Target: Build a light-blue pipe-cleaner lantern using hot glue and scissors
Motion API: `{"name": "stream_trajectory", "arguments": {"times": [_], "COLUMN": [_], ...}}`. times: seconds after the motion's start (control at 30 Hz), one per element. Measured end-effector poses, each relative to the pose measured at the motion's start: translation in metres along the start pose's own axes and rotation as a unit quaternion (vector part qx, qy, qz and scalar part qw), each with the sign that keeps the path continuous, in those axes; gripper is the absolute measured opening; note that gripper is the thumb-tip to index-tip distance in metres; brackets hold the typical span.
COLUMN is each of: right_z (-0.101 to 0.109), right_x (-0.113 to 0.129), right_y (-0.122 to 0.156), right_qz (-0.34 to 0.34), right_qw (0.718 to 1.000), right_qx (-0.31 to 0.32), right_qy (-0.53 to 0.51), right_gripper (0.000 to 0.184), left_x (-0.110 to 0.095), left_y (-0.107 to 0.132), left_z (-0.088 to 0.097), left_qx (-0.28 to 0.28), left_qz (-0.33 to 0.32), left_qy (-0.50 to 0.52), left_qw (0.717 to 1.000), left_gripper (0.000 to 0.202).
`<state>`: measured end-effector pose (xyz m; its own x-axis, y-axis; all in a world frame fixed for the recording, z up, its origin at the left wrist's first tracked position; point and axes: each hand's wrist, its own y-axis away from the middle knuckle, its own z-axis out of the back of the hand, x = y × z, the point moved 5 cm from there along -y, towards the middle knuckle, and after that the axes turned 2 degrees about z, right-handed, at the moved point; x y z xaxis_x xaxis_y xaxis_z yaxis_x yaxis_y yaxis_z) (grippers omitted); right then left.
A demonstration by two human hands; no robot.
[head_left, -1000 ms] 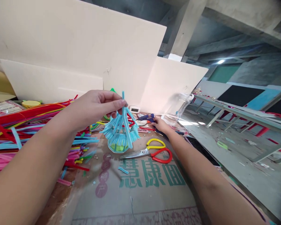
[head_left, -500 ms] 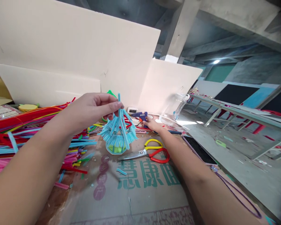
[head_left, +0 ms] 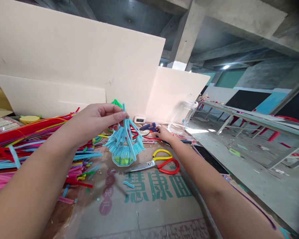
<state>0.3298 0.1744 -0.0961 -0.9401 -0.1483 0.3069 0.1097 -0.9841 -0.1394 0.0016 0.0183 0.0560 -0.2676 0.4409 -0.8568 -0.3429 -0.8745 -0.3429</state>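
My left hand (head_left: 103, 116) pinches a light-blue pipe cleaner (head_left: 128, 137) between thumb and fingers, at the peak of a blue pipe-cleaner model (head_left: 112, 143). The model has a flared, roof-like skirt over a round base with green inside, and stands on the work surface. Farther back, my right hand (head_left: 163, 134) has its fingers closed at the grip end of a blue hot glue gun (head_left: 147, 127); the fingertips are partly hidden. Scissors (head_left: 153, 162) with one yellow and one red handle lie open in front of the model. A short blue offcut (head_left: 128, 184) lies nearer me.
Bundles of coloured pipe cleaners (head_left: 40, 142) spread over the left side. A small white digital timer (head_left: 140, 119) and a clear plastic jug (head_left: 185, 116) stand at the back, before white boards (head_left: 72, 56). A dark phone or tablet (head_left: 210, 159) lies along the right edge.
The glue gun has tipped lower toward the table, with my right hand moving slightly down with it. My left hand keeps its pinch on the pipe cleaner. The view has shifted slightly.
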Motion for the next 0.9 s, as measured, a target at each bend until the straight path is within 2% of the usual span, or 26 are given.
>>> {"name": "stream_trajectory", "arguments": {"times": [0.13, 0.23, 0.37, 0.5, 0.53, 0.57, 0.6, 0.67, 0.77, 0.9], "right_z": [0.009, 0.019, 0.041, 0.070, 0.077, 0.084, 0.088, 0.089, 0.082, 0.065], "right_x": [0.003, 0.009, 0.030, 0.076, 0.091, 0.108, 0.125, 0.155, 0.187, 0.204], "right_y": [0.003, 0.017, 0.057, 0.108, 0.119, 0.130, 0.139, 0.150, 0.157, 0.158], "right_qz": [-0.023, -0.033, -0.029, 0.015, 0.038, 0.080, 0.127, 0.177, 0.198, 0.176], "right_qw": [0.999, 0.997, 0.992, 0.987, 0.986, 0.984, 0.977, 0.952, 0.908, 0.866], "right_qx": [0.000, -0.001, -0.037, -0.116, -0.134, -0.160, -0.156, -0.102, -0.047, 0.011], "right_qy": [0.037, 0.072, 0.115, 0.110, 0.090, 0.020, -0.066, -0.227, -0.367, -0.468], "right_gripper": [0.033, 0.032, 0.025, 0.038, 0.040, 0.041, 0.040, 0.039, 0.029, 0.022], "left_x": [0.000, 0.000, 0.002, 0.000, -0.001, -0.002, -0.003, -0.005, -0.006, -0.001], "left_y": [0.000, 0.000, -0.001, -0.001, 0.000, 0.000, 0.000, 0.001, 0.002, 0.001], "left_z": [0.000, 0.001, -0.001, -0.006, -0.008, -0.011, -0.013, -0.018, -0.026, -0.032], "left_qx": [0.007, 0.008, 0.017, 0.023, 0.025, 0.028, 0.032, 0.043, 0.068, 0.088], "left_qz": [-0.003, -0.008, -0.011, -0.016, -0.016, -0.016, -0.017, -0.022, -0.030, -0.031], "left_qy": [-0.001, 0.004, 0.009, 0.001, -0.002, -0.005, -0.005, -0.003, -0.002, -0.013], "left_qw": [1.000, 1.000, 1.000, 1.000, 1.000, 0.999, 0.999, 0.999, 0.997, 0.995], "left_gripper": [0.031, 0.031, 0.030, 0.029, 0.029, 0.028, 0.028, 0.029, 0.028, 0.028]}}
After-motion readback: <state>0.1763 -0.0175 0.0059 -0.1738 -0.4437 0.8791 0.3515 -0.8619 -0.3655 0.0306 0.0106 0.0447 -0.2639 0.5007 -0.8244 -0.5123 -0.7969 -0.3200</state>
